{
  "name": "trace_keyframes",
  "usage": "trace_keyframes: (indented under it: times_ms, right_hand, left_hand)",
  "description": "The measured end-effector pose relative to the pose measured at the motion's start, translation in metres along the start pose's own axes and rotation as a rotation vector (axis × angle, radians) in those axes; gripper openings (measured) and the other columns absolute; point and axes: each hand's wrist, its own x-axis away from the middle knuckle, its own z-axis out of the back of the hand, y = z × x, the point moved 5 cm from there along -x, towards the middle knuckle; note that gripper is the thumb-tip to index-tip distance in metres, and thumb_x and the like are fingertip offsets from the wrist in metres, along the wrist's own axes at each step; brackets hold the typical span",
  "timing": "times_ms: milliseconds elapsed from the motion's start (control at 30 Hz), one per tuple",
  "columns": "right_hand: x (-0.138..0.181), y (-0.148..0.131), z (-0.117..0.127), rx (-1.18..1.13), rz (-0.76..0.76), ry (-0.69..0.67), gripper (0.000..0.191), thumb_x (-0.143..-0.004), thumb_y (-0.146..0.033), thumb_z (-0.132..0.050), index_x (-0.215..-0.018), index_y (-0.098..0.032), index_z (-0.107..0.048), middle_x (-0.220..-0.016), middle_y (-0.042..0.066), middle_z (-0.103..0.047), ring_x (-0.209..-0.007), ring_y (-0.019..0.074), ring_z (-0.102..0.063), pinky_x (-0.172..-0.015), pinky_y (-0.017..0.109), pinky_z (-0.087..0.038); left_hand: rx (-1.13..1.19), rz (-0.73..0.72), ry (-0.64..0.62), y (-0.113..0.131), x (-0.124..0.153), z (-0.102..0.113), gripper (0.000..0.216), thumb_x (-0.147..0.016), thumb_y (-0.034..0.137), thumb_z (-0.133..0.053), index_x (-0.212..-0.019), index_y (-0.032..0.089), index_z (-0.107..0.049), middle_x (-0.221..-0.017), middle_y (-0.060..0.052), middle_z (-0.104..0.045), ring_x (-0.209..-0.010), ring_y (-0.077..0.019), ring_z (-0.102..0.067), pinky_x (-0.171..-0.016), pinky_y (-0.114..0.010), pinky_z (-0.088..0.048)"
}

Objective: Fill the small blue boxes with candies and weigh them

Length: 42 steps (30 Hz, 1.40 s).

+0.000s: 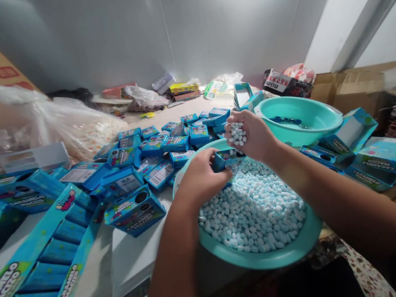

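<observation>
A turquoise basin [263,261] full of small white and pale-blue candies [255,209] stands in front of me. Over its left side my left hand [204,175] is closed around a small blue candy box [218,162], partly hidden by my fingers. My right hand [253,133] is raised above the basin's far rim, cupped around a heap of candies [237,135]. The heap shows at the fingers, to the right of the box and slightly above it. Some candies look to be just below the right hand.
Several small blue boxes [177,144] are piled behind the basin. A white scale [132,257] bears a blue box [135,212]. Display cartons [62,238] of boxes lie left. At right are another turquoise basin [299,108] and open blue cartons [382,160]. A clear bag [80,131] stands back left.
</observation>
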Motion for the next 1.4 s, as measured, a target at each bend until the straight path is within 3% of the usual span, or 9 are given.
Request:
trace_keyframes:
  times_ms: [333, 733, 1000, 1233, 1400]
  right_hand:
    - [0.0013, 0.0006, 0.0019, 0.025, -0.004, 0.040, 0.030, -0.089, -0.038, -0.056, -0.066, -0.022, -0.049, -0.059, -0.002, -0.050, -0.055, 0.0106, -0.047, -0.056, 0.026, -0.041]
    - [-0.0008, 0.0034, -0.0004, 0.050, 0.022, -0.009, 0.042, -0.098, -0.035, -0.052, -0.058, -0.020, -0.050, -0.052, -0.001, -0.050, -0.051, 0.0107, -0.048, -0.060, 0.027, -0.048]
    - [0.0059, 0.0016, -0.0030, 0.250, 0.046, 0.013, 0.047, -0.098, -0.045, -0.051, -0.058, -0.020, -0.054, -0.053, 0.004, -0.057, -0.049, 0.0134, -0.053, -0.059, 0.031, -0.051]
    - [0.0053, 0.0026, -0.0037, 0.259, 0.138, 0.011, 0.054, -0.098, -0.053, -0.051, -0.053, -0.021, -0.048, -0.047, 0.001, -0.050, -0.048, 0.0132, -0.052, -0.059, 0.030, -0.051]
    - [0.0026, 0.0063, -0.0016, 0.263, 0.136, 0.096, 0.056, -0.098, -0.061, -0.050, -0.061, -0.020, -0.055, -0.050, 0.001, -0.054, -0.045, 0.0129, -0.054, -0.053, 0.029, -0.049]
  left_hand:
    - [-0.025, -0.002, 0.002, -0.0009, -0.0001, 0.0002, 0.032, -0.072, 0.027, -0.067, -0.103, 0.018, -0.070, -0.089, -0.001, -0.064, -0.076, -0.0155, -0.055, -0.064, -0.027, -0.041]
    - [0.011, -0.012, -0.011, 0.0006, -0.0004, -0.0006, 0.030, -0.073, 0.027, -0.067, -0.102, 0.018, -0.070, -0.089, -0.001, -0.066, -0.077, -0.0155, -0.057, -0.065, -0.027, -0.042]
    - [0.038, -0.012, -0.037, 0.0018, -0.0001, -0.0003, 0.030, -0.074, 0.025, -0.066, -0.103, 0.018, -0.072, -0.089, -0.001, -0.067, -0.077, -0.0150, -0.057, -0.065, -0.026, -0.043]
    - [0.044, -0.006, -0.040, 0.0000, 0.0000, -0.0009, 0.032, -0.076, 0.027, -0.066, -0.106, 0.018, -0.071, -0.093, -0.002, -0.067, -0.079, -0.0156, -0.058, -0.066, -0.027, -0.043]
    - [0.013, -0.041, -0.054, 0.0029, 0.0007, -0.0003, 0.034, -0.077, 0.025, -0.064, -0.110, 0.018, -0.069, -0.095, -0.002, -0.068, -0.079, -0.0158, -0.058, -0.070, -0.028, -0.045]
